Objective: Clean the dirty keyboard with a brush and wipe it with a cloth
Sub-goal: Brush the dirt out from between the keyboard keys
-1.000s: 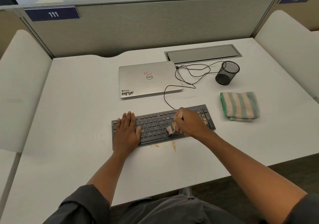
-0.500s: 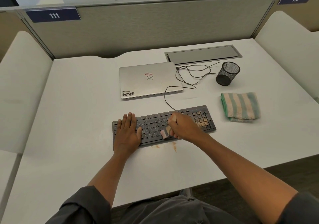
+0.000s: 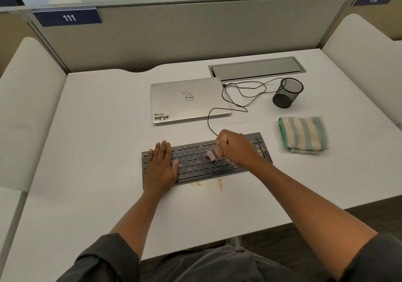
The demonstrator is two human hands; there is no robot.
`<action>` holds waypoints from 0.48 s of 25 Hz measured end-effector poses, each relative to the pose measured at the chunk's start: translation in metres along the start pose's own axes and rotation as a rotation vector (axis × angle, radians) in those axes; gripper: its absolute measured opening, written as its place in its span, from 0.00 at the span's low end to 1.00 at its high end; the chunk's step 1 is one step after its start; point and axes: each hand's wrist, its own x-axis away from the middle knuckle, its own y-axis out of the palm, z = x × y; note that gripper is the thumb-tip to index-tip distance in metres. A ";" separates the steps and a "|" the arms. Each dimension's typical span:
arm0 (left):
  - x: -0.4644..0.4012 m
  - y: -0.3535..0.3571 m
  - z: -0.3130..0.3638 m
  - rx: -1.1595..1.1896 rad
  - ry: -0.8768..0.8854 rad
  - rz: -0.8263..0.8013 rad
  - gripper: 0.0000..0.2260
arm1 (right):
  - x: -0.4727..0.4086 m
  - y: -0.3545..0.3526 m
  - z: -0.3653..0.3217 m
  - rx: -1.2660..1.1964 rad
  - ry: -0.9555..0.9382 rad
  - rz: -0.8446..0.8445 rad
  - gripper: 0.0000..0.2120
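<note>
On the white worktop [image 3: 104, 142] the keyboard [image 3: 195, 166] lies in front of me, its long axis from left to right, the right end a little farther away. My left hand [image 3: 162, 166] presses flat on its left part, fingers straight. My right hand [image 3: 237, 149] has its fingers curled around the brush [image 3: 212, 155], bristles on the middle keys. I think short strokes toward the near edge, with the board held firm, work best. The cloth [image 3: 303, 135] waits at the right.
</note>
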 end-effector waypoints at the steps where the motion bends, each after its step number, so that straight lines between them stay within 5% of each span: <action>1: 0.000 0.000 0.000 -0.001 0.001 0.005 0.34 | -0.004 -0.006 -0.001 -0.035 0.000 0.045 0.09; 7: 0.000 0.000 0.000 -0.001 -0.002 -0.001 0.34 | -0.018 -0.013 -0.005 -0.027 -0.006 -0.022 0.07; 12: 0.000 0.000 0.000 0.002 -0.005 -0.003 0.34 | -0.026 -0.020 -0.014 0.219 -0.009 -0.088 0.06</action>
